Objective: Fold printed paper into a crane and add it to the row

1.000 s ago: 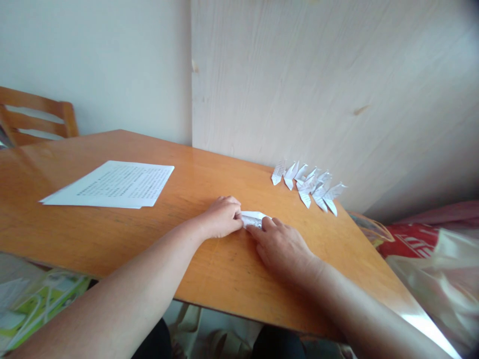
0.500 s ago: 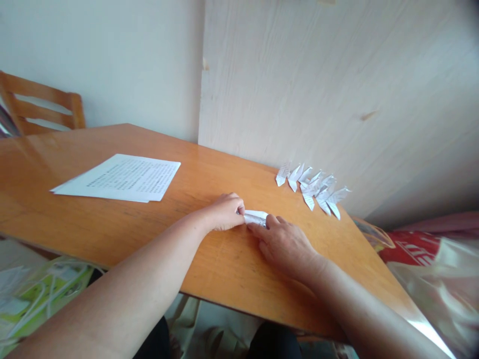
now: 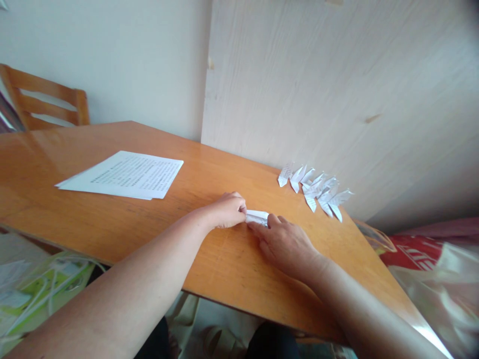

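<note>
Between my two hands a narrow folded strip of white paper lies on the wooden table. The fingers of my left hand are closed on its left end. My right hand grips the right end, fingers bent and pressing the near edge down. Parts of the paper are hidden under both hands. Behind and to the right, several folded paper pieces with pointed ends lie in a row by the wall, some overlapping.
A stack of printed sheets lies on the left of the table. A wooden chair stands beyond the far left end. Bags crowd the right side, and a bag with green items sits below the left edge.
My hands and the folded paper hold nearly the same place on the table. The whole view has shifted slightly, with the stack and the folded pieces a little further right.
</note>
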Tool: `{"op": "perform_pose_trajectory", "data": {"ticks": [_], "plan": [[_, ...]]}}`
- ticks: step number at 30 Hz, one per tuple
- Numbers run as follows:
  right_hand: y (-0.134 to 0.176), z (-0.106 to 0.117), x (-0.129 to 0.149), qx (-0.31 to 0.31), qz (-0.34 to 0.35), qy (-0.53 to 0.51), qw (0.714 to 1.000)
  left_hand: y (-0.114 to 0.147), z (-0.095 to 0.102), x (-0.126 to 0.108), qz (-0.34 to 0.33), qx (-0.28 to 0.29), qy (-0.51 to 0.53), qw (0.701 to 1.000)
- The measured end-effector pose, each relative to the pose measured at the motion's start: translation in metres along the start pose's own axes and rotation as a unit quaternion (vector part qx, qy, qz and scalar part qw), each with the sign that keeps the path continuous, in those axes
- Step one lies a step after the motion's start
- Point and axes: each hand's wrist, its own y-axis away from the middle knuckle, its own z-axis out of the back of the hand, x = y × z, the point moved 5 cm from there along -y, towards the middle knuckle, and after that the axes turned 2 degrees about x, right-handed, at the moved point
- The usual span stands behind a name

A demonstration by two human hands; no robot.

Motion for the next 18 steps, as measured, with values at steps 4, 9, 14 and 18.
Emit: {"op": "perform_pose_trajectory", "data": {"ticks": [4,9,14,18], "plan": [[-0.001,0.000,0.001,0.001,0.000,0.002,1.000,-0.001,-0.001,0.000,-0.001,0.002,-0.006,1.000],[0.000,-0.002,0.003,0.000,-0.013,0.012,1.000,-0.001,-0.002,0.000,-0.004,0.003,-0.014,1.000],[0.000,-0.003,0.004,-0.005,-0.002,0.007,1.000,-0.002,-0.003,0.000,-0.006,-0.001,-0.025,1.000],[0.000,-0.003,-0.006,-0.015,0.005,-0.025,1.000,-0.002,-0.003,-0.001,-0.013,-0.002,-0.037,0.999]]}}
